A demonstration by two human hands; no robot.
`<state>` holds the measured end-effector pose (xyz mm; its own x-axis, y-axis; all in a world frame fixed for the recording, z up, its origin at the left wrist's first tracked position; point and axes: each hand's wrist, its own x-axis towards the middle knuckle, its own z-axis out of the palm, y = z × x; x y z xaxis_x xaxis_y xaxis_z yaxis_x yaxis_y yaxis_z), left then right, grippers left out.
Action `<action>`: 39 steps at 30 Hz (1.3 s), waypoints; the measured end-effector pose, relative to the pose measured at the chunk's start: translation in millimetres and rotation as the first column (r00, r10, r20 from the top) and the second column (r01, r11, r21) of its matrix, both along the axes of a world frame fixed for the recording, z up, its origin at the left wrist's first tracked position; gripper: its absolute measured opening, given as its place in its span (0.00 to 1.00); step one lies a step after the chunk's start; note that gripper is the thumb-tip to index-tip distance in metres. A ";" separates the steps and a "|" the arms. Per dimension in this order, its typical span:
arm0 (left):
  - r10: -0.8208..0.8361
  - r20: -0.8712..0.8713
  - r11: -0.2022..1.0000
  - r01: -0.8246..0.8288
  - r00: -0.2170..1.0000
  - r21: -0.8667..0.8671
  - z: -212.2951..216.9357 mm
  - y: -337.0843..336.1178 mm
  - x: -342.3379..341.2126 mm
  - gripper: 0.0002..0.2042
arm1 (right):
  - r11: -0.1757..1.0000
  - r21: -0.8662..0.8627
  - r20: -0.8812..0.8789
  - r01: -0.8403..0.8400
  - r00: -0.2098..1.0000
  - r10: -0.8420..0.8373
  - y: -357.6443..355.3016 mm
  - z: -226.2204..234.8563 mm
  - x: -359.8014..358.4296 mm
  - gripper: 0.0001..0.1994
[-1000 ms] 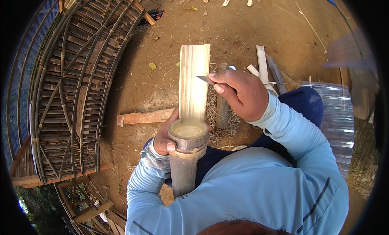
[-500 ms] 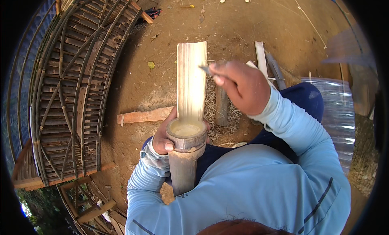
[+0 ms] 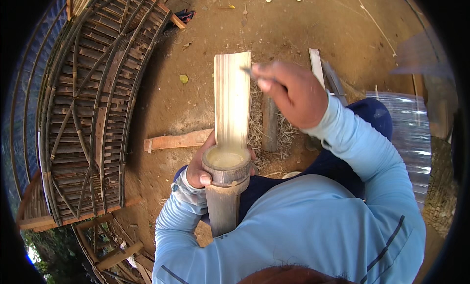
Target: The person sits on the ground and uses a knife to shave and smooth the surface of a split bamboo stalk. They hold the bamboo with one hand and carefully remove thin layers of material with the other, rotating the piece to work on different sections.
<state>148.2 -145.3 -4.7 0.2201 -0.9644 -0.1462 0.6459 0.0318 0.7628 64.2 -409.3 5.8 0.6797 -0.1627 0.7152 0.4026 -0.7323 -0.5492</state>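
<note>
My left hand (image 3: 199, 169) is wrapped round a bamboo tube (image 3: 223, 205) just below its open cup-like end, thumb on the near side. Beyond that rim a pale, split bamboo slat (image 3: 231, 98) stretches away from me, its smooth inner face up; it seems to be one piece with the tube. The tube's lower end rests against my body. Pinched in my right hand (image 3: 296, 95) is a small dark pointed blade (image 3: 246, 70), its tip over the right part of the slat near the far end. Whether the tip touches the wood I cannot tell; its handle is hidden by my fingers.
On the left stands a large slatted bamboo frame (image 3: 93, 107). A flat wood strip (image 3: 181, 140) lies on the dirt floor. Shavings surround a short bamboo piece (image 3: 269, 124), with more strips (image 3: 317, 66) farther right. Clear corrugated sheeting (image 3: 404, 137) is beside my right knee.
My right hand has moved slightly away from me, taking the blade tip farther up the slat. My left hand keeps its hold on the tube.
</note>
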 end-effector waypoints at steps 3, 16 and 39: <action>0.015 0.028 1.000 -0.016 0.999 0.012 1.8 2.6 1.2 0.62 | 1.000 0.005 -0.164 -0.026 0.986 0.027 6.7 3.5 -6.9 0.10; -0.057 -0.001 0.997 0.057 0.998 -0.059 -2.1 -4.1 2.2 0.62 | 0.962 0.265 -0.235 0.063 0.972 0.001 -35.1 -0.8 19.7 0.14; 0.036 -0.013 0.999 -0.035 0.999 0.036 3.5 -4.8 -3.8 0.61 | 0.999 -0.004 -0.036 0.041 0.998 -0.042 13.2 -9.5 -17.2 0.08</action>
<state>144.3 -150.0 -1.2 0.2516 -0.9501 -0.1842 0.6555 0.0273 0.7547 47.0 -396.1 -3.7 0.6979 -0.1888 0.6909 0.3517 -0.7500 -0.5602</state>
